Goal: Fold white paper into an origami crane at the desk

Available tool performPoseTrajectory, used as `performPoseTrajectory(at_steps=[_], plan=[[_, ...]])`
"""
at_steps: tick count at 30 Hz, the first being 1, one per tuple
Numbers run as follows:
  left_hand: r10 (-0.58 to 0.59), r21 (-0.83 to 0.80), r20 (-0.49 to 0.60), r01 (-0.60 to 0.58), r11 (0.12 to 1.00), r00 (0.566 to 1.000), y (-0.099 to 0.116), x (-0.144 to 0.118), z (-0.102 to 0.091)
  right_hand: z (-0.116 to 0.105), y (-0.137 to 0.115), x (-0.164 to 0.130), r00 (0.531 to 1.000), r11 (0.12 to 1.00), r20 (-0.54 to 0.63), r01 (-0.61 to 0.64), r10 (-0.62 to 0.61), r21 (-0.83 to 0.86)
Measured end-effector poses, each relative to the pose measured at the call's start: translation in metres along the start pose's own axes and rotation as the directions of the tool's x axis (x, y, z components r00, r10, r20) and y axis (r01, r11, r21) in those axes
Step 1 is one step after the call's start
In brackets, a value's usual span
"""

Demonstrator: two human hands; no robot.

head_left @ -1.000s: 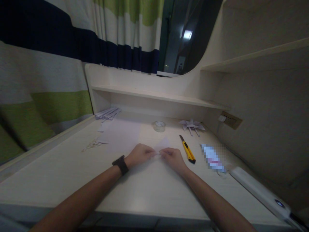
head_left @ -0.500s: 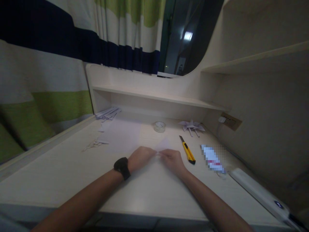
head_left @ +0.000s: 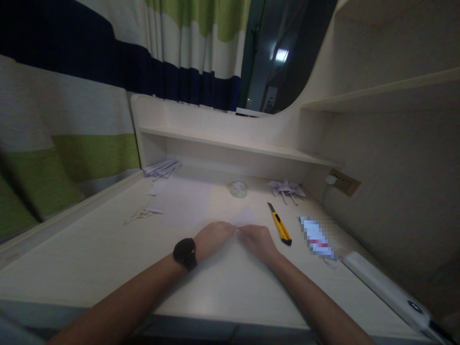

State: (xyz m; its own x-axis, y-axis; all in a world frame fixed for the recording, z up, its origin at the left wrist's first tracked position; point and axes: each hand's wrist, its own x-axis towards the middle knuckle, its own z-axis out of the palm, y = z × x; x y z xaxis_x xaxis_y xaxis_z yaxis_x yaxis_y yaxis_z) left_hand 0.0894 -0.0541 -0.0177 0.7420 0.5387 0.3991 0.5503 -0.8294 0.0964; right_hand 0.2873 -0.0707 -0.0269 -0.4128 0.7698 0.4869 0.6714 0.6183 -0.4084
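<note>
My left hand (head_left: pixel 216 238), with a black watch (head_left: pixel 185 253) on its wrist, and my right hand (head_left: pixel 258 241) meet at the middle of the desk. Both are closed, fingertips pinching the near edge of a small white piece of paper (head_left: pixel 245 214) whose pointed part shows beyond them. The rest of that paper is hidden by the fingers. To the right of my right hand lies a yellow utility knife (head_left: pixel 280 225) with its blade out. A larger white paper sheet (head_left: pixel 185 199) lies flat beyond my left hand.
A clear tape roll (head_left: pixel 238 189) and folded paper pinwheels (head_left: pixel 285 188) stand at the back. Rolled paper sticks (head_left: pixel 162 167) and small scraps (head_left: pixel 144 212) lie at the left. A pixelated item (head_left: pixel 316 237) and a long white bar (head_left: pixel 386 287) lie right, near a wall socket (head_left: pixel 345 182).
Both hands remain pinched together on the paper, with my left hand and wrist turned slightly. More of the paper's pointed part shows clearly now. The camera view has shifted slightly.
</note>
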Motion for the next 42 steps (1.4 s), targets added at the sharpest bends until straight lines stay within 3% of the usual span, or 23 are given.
performPoseTrajectory(at_steps=[9,14,20,26,33,36,42], plan=[[-0.016,0.134,0.093,0.003,0.991,0.996,0.001,0.001,-0.008,-0.002,-0.003,0.001,1.000,0.997,0.012,-0.017,0.017,0.081],[0.008,0.221,0.080,-0.026,0.975,0.997,0.006,0.000,-0.003,-0.001,-0.009,0.001,0.999,0.996,0.020,-0.041,0.040,0.084],[-0.012,0.218,0.067,-0.002,0.976,0.998,0.009,-0.002,0.000,-0.007,-0.012,0.004,0.994,0.978,0.024,-0.110,0.108,0.177],[0.000,0.249,0.108,-0.027,0.968,0.994,0.003,-0.003,-0.009,-0.008,-0.009,0.006,0.967,0.943,0.020,-0.251,0.252,0.218],[-0.044,0.225,0.164,0.006,0.974,0.985,0.008,0.004,-0.012,-0.009,-0.012,0.005,0.972,0.951,0.043,-0.235,0.231,0.199],[-0.101,0.211,0.158,0.067,0.975,0.982,0.016,0.006,-0.016,-0.010,-0.014,0.007,0.960,0.930,0.057,-0.281,0.275,0.237],[-0.083,0.248,0.146,0.044,0.968,0.986,0.019,0.011,-0.023,-0.005,-0.018,0.010,0.908,0.840,0.093,-0.415,0.410,0.350]])
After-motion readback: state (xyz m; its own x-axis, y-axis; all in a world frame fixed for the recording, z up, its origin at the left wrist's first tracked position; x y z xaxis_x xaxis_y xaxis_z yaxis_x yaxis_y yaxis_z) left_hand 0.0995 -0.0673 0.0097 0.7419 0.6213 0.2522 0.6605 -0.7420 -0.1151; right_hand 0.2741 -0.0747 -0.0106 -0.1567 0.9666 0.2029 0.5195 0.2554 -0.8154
